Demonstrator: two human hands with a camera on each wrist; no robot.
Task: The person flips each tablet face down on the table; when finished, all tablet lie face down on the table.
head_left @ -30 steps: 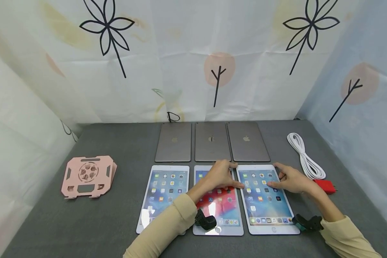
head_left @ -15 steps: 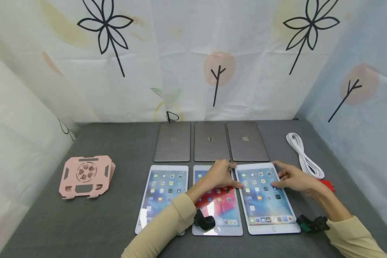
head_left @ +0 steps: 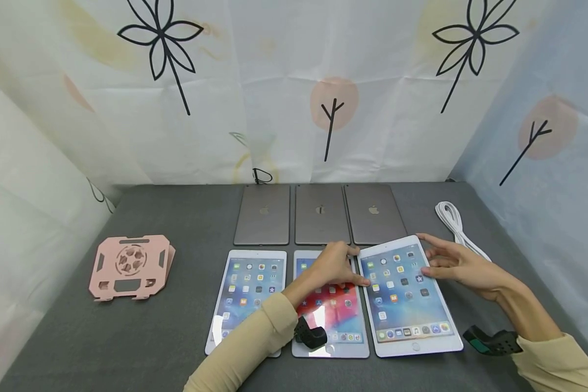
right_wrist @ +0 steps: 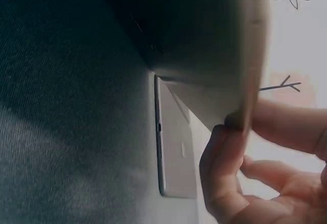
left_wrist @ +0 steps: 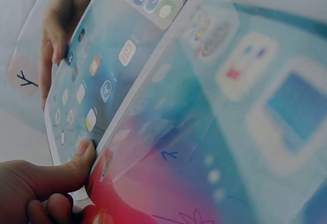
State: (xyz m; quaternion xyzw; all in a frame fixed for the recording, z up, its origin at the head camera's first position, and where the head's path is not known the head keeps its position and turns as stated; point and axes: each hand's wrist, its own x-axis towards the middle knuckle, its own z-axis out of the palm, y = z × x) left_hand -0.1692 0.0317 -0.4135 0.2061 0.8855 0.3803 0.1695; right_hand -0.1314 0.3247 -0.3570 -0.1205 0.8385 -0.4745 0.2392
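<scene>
The right tablet (head_left: 406, 299) stood at the right end of the near row on the counter (head_left: 196, 218), screen up, its right side raised and its left side low beside the middle tablet (head_left: 345, 313). The left hand (head_left: 337, 265) gripped the far part of its left edge, thumb on the glass and other fingers curled; whether these reached beneath could not be seen. The right hand (head_left: 463, 265) pinched the right edge near the far corner, thumb on the screen side, fingers on the back.

Probable hazards:
- Slip: the right pinch covered little of the edge. Loosening it could have dropped the raised side onto the counter.
- Collision: lateral drift could have driven the low edge against the middle tablet; a far swing could have struck the grey tablets (head_left: 323, 215).
- Scuffing: the left wrist unit (head_left: 310, 334) lay over the middle tablet's screen; lowering it could have scraped the glass.
</scene>
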